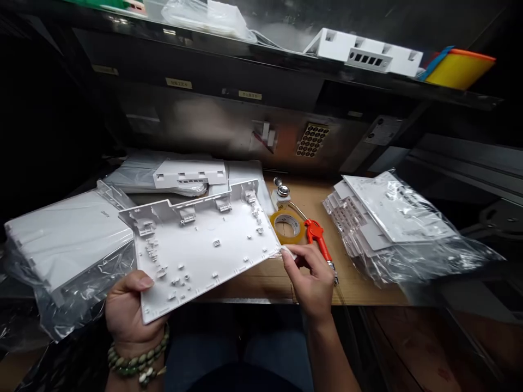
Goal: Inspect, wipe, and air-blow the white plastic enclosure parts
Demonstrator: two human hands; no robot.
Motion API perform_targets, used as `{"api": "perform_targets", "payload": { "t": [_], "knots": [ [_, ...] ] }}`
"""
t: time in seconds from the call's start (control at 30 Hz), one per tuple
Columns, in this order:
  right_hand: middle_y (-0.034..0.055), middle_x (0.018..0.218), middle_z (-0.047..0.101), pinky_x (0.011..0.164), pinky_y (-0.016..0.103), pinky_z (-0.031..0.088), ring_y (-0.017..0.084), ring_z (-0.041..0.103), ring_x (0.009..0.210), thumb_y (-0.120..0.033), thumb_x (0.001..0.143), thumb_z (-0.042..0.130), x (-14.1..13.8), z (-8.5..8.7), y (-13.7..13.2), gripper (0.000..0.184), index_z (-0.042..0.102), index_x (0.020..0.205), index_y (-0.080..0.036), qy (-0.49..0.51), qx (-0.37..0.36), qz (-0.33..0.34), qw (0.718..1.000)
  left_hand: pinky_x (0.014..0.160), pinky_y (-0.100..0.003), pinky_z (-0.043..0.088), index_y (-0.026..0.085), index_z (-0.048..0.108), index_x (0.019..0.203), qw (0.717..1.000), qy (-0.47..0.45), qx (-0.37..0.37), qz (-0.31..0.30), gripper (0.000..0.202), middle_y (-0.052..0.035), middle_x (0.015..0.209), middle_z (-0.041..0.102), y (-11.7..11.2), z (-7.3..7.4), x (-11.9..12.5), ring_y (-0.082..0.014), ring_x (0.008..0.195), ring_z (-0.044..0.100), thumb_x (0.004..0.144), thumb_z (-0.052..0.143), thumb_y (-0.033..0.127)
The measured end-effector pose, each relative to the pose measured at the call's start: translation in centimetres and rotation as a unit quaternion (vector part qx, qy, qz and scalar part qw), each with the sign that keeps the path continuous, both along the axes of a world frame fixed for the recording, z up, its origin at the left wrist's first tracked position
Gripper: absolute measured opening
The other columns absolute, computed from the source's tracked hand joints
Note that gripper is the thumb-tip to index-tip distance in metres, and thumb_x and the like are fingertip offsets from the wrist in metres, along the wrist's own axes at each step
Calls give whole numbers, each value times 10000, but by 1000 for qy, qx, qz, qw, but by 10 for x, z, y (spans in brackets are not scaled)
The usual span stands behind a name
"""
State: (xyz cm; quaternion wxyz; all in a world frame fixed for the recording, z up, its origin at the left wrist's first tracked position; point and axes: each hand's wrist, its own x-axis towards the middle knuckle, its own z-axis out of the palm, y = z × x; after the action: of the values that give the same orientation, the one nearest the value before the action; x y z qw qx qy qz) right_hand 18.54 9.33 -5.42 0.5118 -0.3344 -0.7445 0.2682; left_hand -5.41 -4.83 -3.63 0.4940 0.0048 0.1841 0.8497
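A white plastic housing cover (220,256), its inner side with clips and posts facing up, is held tilted above the front edge of the bench. My left hand (133,305) grips its near left corner, thumb on top and the other fingers hidden beneath. At the right corner is my right hand (312,275), thumb and forefinger pinched on a small white wad (288,252), perhaps cloth or paper, which touches the cover's edge. Just beyond that hand lie a red air blow gun (318,239) and a roll of yellowish tape (300,231).
Bagged white covers (73,239) lie at the left, and a bagged stack of covers (404,212) at the right. Another white cover (190,173) rests at the back. A dispenser bottle (281,196) stands behind the tape. Overhead, a shelf carries a cover (363,51) and a yellow container (461,68).
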Motion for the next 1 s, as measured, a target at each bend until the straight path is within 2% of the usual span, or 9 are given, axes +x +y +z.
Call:
{"api": "perform_targets", "payload": {
  "t": [0.13,0.33,0.57,0.67,0.77,0.87,1.0],
  "knots": [
    [1,835,667,657,278,484,126,569,686,-134,942,703,0,-3,-1,117,751,1022,-206,-12,17,20,1000,1211,-610,346,455,469,1533,1000,2,0,-19,954,96,1384,700,1,1,3,-353,1477,437,651,585,109],
    [13,841,680,641,281,497,133,581,680,-145,953,689,0,-3,1,108,748,1026,-197,-19,32,17,999,1209,-594,355,409,489,1528,999,-13,16,-46,926,62,1371,713,2,-1,2,-362,1463,460,648,590,140],
    [20,829,691,626,287,506,139,601,680,-182,964,681,9,-1,11,87,752,1010,-202,-26,40,0,999,1188,-561,377,477,443,1539,995,-9,30,-93,931,107,1356,714,0,0,-3,-322,1442,490,667,541,166],
    [31,854,713,635,297,516,150,616,702,-227,955,704,18,1,24,74,764,989,-204,-5,39,-45,998,1181,-573,376,477,400,1563,995,20,42,-93,1008,98,1366,708,0,5,-3,-328,1420,512,625,530,133],
    [31,876,724,651,304,521,161,642,743,-248,930,743,21,13,36,69,776,973,-206,44,33,-94,994,1152,-600,414,499,372,1569,995,52,33,-79,1079,93,1352,716,-3,4,-2,-348,1375,554,587,537,85],
    [29,905,728,681,316,538,172,673,793,-239,932,741,13,34,39,74,779,991,-214,93,36,-85,991,1091,-611,493,567,372,1540,994,71,8,-79,1148,120,1273,746,-9,-8,-3,-357,1301,617,544,525,18],
    [11,899,713,667,302,536,150,657,781,-213,960,701,-8,62,36,84,769,1007,-232,101,66,-50,991,999,-610,584,647,381,1488,992,57,-8,-113,1170,172,1093,782,-25,-42,-15,-362,1199,681,537,506,-24]
  ]
}}
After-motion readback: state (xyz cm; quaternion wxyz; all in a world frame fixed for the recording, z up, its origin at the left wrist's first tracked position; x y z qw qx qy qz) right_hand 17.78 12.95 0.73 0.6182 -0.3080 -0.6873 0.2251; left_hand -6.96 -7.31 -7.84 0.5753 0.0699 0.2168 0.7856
